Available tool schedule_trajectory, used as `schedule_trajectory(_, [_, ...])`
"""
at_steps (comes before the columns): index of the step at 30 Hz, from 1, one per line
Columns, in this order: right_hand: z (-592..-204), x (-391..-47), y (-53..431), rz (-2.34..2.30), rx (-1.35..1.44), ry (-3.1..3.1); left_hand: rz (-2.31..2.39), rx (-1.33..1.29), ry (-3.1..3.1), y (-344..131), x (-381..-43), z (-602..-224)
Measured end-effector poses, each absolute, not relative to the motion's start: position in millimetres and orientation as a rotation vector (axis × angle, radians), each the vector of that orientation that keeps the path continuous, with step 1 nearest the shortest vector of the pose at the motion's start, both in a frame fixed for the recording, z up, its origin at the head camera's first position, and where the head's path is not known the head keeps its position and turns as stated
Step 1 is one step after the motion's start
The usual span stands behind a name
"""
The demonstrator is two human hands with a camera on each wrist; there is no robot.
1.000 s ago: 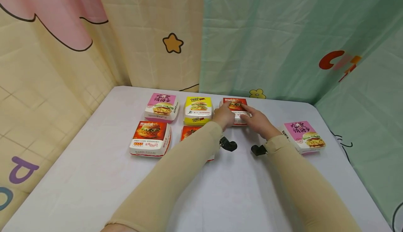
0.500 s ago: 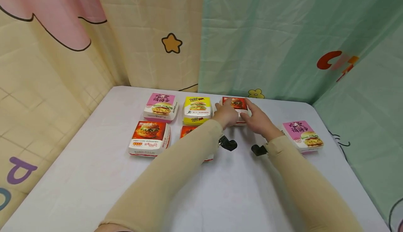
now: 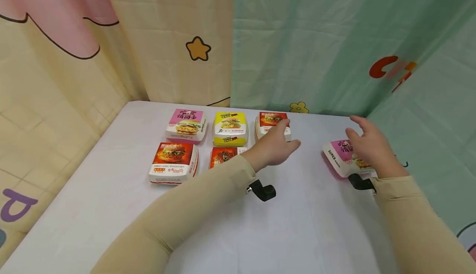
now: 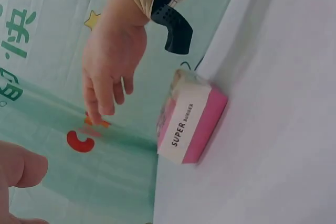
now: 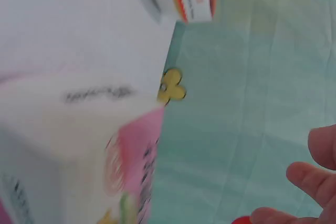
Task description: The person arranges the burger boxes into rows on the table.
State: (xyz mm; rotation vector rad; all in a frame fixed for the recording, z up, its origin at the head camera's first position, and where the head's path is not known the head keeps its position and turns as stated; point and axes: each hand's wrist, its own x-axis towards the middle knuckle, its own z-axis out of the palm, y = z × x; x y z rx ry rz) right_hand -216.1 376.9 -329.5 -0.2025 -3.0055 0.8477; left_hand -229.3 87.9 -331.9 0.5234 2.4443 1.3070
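My right hand [image 3: 373,146] hovers over the pink burger box [image 3: 340,158] at the table's right, its fingers spread and holding nothing. In the left wrist view that pink box [image 4: 191,121] sits on the table below the right hand [image 4: 113,61], with a gap between them. My left hand [image 3: 273,146] is in the air just in front of the back-row red burger box [image 3: 267,119], fingers loosely extended and gripping nothing. Behind my left forearm a second red burger box [image 3: 222,156] is partly hidden.
Another pink burger box [image 3: 186,125] and a yellow burger box [image 3: 230,129] stand in the back row on the white table [image 3: 297,224]. One more red burger box [image 3: 172,162] is at front left. Printed curtains [image 3: 297,38] enclose the table's back and sides.
Both hands have left the back-row red box. The right hand has moved right, over the pink box; the left hand has drawn slightly back toward me. The view has shifted a little.
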Motion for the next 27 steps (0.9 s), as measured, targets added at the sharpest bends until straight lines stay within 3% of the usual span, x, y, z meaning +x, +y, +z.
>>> schedule_trajectory(7, [-348.1,-208.7,427.6,0.749,-0.339,-3.316,1.258,0.56,2.42,106.9,-213.9,-347.3])
schedule_trajectory(27, [-369.1,-201.6,448.6,0.931,-0.39,-3.333,1.145,0.497,2.384,139.7,-193.5,-374.3])
